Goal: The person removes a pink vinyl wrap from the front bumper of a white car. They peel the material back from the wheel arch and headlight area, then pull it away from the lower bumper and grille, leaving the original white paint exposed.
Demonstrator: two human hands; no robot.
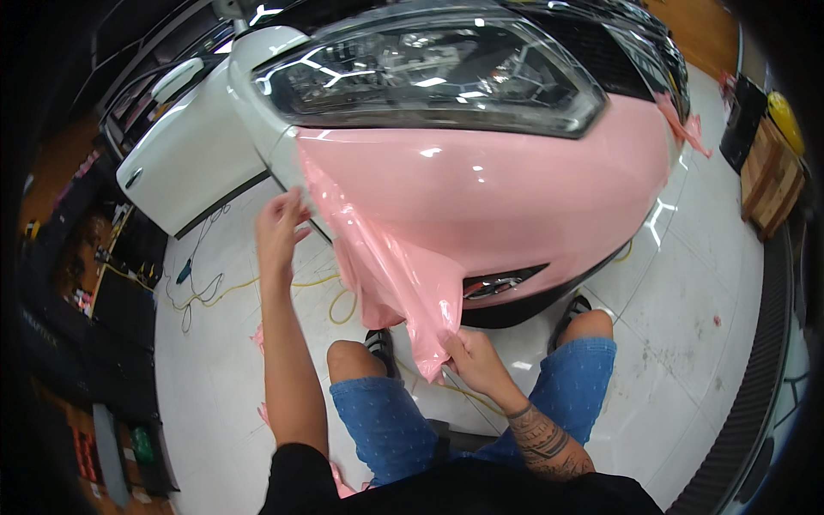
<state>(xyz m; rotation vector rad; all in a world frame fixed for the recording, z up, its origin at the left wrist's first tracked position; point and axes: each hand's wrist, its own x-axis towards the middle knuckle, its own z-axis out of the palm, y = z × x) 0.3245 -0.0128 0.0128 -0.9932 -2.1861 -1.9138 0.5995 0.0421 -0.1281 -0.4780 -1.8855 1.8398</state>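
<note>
Glossy pink vinyl film (532,189) covers the front bumper of a car below its headlight (429,77). At the bumper's left corner, a loose flap of the film (395,266) hangs away in folds. My right hand (476,365) is closed on the bottom end of this flap and holds it stretched down toward my knees. My left hand (279,232) is raised beside the white fender edge, left of the flap, with its fingers partly curled and apart. Nothing shows in it. A fog-light opening (502,283) with something red inside sits right of the flap.
An open white car door (189,146) stands at the left. A yellow hose (343,309) and dark cables (202,296) lie on the white tiled floor (669,343). Pink film scraps hang at the bumper's far right. A wooden crate (771,176) stands at the right.
</note>
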